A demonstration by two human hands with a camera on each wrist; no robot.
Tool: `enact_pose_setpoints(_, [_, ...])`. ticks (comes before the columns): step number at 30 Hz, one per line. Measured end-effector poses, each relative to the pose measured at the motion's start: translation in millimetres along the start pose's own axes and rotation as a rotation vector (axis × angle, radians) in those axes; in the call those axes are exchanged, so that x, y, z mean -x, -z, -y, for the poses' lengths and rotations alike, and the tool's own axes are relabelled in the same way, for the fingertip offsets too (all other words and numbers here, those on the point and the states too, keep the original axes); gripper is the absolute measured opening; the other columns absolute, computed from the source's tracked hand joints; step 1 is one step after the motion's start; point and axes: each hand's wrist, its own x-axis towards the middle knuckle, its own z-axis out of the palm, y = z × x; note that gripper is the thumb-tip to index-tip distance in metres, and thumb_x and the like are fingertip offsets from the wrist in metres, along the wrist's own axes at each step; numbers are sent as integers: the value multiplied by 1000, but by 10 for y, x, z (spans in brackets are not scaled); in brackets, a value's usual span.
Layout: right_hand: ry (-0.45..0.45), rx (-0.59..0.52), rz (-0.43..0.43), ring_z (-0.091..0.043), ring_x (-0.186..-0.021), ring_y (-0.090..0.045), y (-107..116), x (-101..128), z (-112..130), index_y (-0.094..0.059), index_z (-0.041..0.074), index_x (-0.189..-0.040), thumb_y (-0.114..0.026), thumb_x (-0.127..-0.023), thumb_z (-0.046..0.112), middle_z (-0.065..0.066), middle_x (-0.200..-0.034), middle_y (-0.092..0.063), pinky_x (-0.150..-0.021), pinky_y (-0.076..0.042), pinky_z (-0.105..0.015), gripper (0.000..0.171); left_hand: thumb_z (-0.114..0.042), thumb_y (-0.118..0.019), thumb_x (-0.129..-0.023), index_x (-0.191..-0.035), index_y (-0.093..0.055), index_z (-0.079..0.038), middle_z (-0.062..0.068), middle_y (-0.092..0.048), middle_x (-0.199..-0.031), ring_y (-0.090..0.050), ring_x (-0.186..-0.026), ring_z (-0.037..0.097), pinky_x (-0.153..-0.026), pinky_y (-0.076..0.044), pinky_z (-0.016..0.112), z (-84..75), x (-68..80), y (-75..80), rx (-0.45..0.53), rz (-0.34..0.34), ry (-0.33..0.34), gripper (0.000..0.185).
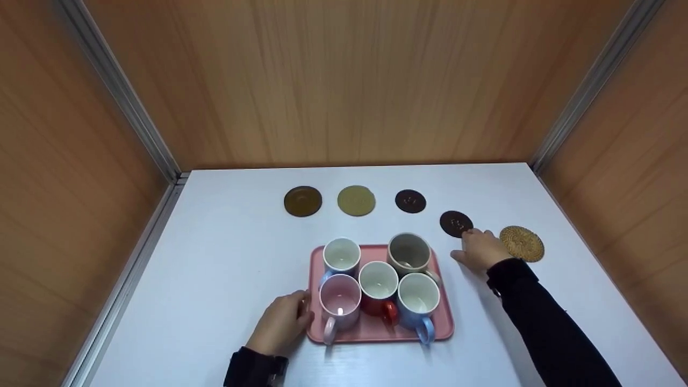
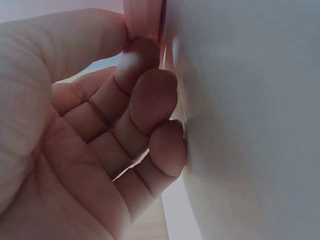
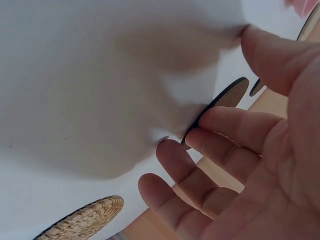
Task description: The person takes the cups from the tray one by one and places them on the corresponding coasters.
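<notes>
Laying coasters looks nearly finished: right hand (image 1: 480, 250), fingers spread, touches the dark coaster (image 1: 456, 223); left hand (image 1: 282, 324) pinches the pink tray (image 1: 376, 333) rim; five mugs (image 1: 379, 279) remain aboard.

White table (image 1: 215, 258), pink tray (image 1: 446, 328) of mugs, four round coasters (image 1: 302, 201), woven coaster (image 1: 522, 243)

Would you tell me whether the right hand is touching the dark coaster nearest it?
Touching: in the right wrist view, fingertips of the right hand rest on the dark coaster's edge.
</notes>
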Motion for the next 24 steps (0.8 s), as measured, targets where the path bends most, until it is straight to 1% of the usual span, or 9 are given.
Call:
enact_pose_setpoints(4, [-25,4,17,-64,-119,-58,38,-39,5,-58,-18,-135,-69,-100,45,-39,-138,-60,-100,-49,-72,73,-12,-75,-97,-126,-72,-1,-1,-64,-78,-56,-72,14,-67,-48,31,-12,5,1,-2,-3,-1,31])
enact_pose_setpoints(7, [-37,10,24,-64,-117,-59,55,-60,12,-59,-17,-133,-71,-98,47,-39,-136,-61,-97,-51,-71,74,-11,-75,-96,-129,-71,0,-1,-64,-79,-56,-72,14,-66,-47,31,-12,14,-1,-4,-7,-3,35])
enact_pose_setpoints(11, [-47,22,39,-64,-118,-60,73,-91,23,-60,-18,-133,-74,-96,48,-40,-138,-60,-97,-52,-71,76,-12,-75,-97,-130,-71,1,-1,-62,-78,-55,-71,14,-66,-46,31,-6,19,-3,0,-9,-1,36])
enact_pose_setpoints(14, [-58,30,49,-63,-118,-60,97,-107,44,-62,-18,-131,-75,-96,48,-40,-138,-60,-98,-52,-70,76,-11,-74,-96,-130,-71,1,-1,-60,-76,-54,-70,14,-64,-45,31,-2,18,-5,2,-13,-5,35])
enact_pose_setpoints(20, [-79,33,53,-62,-113,-63,132,-115,91,-66,-17,-123,-77,-96,47,-41,-133,-62,-95,-53,-69,71,-10,-71,-95,-128,-72,0,-2,-59,-75,-52,-69,14,-64,-44,31,-3,16,-11,-21,-28,-16,34])
enact_pose_setpoints(24, [-85,31,54,-63,-116,-61,114,-117,92,-65,-18,-126,-77,-96,47,-41,-134,-60,-97,-53,-69,72,-10,-71,-94,-124,-74,-2,-2,-58,-74,-52,-68,14,-63,-43,31,-9,17,-24,-28,-37,-12,31])
